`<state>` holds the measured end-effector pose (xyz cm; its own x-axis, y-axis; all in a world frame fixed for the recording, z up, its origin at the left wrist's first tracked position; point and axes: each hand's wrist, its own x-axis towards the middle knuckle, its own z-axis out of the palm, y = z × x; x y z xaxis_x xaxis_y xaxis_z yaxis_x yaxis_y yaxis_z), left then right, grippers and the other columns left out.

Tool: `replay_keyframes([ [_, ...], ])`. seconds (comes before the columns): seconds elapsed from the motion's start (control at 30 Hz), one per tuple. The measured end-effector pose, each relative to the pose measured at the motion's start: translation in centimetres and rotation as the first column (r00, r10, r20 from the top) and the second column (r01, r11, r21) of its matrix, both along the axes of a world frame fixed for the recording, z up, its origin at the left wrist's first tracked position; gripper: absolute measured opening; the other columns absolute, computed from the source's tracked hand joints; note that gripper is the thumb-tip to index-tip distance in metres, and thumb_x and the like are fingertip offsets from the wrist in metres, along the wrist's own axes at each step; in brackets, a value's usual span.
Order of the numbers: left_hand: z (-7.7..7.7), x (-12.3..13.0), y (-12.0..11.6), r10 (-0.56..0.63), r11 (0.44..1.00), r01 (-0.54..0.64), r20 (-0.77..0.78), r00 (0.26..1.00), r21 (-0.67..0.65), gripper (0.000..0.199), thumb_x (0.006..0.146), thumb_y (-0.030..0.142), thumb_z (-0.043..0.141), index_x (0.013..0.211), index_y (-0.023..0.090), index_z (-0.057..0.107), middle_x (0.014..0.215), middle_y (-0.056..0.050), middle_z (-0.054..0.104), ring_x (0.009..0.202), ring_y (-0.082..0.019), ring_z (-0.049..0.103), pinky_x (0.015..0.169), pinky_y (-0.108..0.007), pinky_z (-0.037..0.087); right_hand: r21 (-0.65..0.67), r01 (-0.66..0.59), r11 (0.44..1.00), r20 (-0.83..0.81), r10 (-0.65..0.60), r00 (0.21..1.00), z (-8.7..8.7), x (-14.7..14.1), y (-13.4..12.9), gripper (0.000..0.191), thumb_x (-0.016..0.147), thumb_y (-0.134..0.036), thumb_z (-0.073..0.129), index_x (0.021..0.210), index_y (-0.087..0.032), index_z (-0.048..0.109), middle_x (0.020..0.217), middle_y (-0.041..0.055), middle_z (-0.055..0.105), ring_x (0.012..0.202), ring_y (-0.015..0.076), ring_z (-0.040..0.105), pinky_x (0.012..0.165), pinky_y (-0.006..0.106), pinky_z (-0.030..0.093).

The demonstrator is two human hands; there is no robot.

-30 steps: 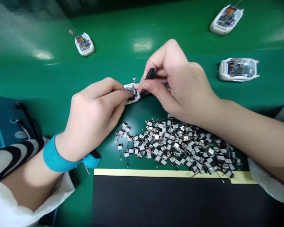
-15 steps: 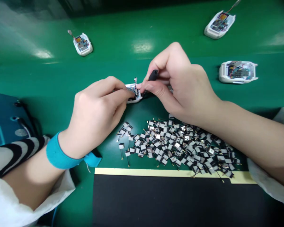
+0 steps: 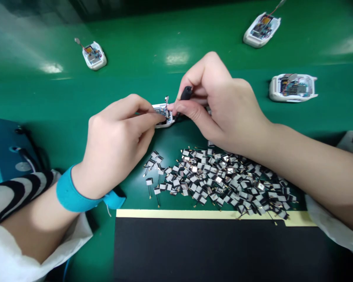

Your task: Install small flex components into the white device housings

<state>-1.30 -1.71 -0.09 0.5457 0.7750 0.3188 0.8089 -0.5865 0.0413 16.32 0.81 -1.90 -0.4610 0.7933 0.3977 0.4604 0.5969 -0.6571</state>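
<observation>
Hands (image 3: 117, 143) partly cover a white, circuit-filled casing (image 3: 161, 109).

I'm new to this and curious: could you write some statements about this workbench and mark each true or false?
1. The left hand is well clear of the small, open white plastic casing in the middle. False: it touches the casing.
2. The right hand holds a bright red tool. False: it holds a black, rod-shaped tool.
3. Flat grey-and-black parts with thin leads lie heaped on the smooth green table. True.
4. A pale yellow strip borders the flat black sheet. True.
</observation>
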Motion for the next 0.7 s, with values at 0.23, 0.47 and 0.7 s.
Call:
replay_keyframes([
  [0.23, 0.01, -0.07, -0.04, -0.003, 1.0, 0.003, -0.009, 1.0, 0.006, 0.018, 0.082, 0.018, 0.046, 0.088, 0.024, 0.062, 0.086, 0.004, 0.058, 0.072, -0.009, 0.053, 0.059, -0.019, 0.039, -0.009, -0.009, 1.0, 0.012, 0.009, 1.0, 0.23, 0.08, -0.07, 0.011, 0.083, -0.023, 0.047, 0.083, -0.016, 0.038, 0.075, -0.0005, 0.051, 0.067, 0.0104, 0.057, 0.052, 0.019, 0.04],
  [0.47, -0.07, 0.01, 0.02, -0.015, 1.0, 0.015, 0.019, 1.0, 0.014, 0.018, 0.08, 0.016, 0.047, 0.085, 0.022, 0.063, 0.084, 0.002, 0.059, 0.07, -0.01, 0.054, 0.057, -0.02, 0.039, -0.01, -0.001, 1.0, 0.019, 0.002, 1.0, 0.34, 0.07, -0.17, 0.01, 0.083, -0.022, 0.047, 0.084, -0.016, 0.039, 0.076, -0.0004, 0.051, 0.068, 0.0108, 0.058, 0.053, 0.019, 0.04],
  [0.7, 0.03, 0.0, 0.02, -0.021, 1.0, 0.021, 0.008, 1.0, 0.007, 0.02, 0.082, 0.016, 0.045, 0.087, 0.022, 0.063, 0.085, 0.002, 0.059, 0.072, -0.01, 0.054, 0.059, -0.02, 0.04, 0.001, -0.007, 1.0, 0.02, 0.007, 1.0, 0.23, 0.06, -0.06, 0.01, 0.083, -0.022, 0.047, 0.084, -0.016, 0.038, 0.076, -0.0002, 0.052, 0.067, 0.0107, 0.057, 0.052, 0.019, 0.041],
])
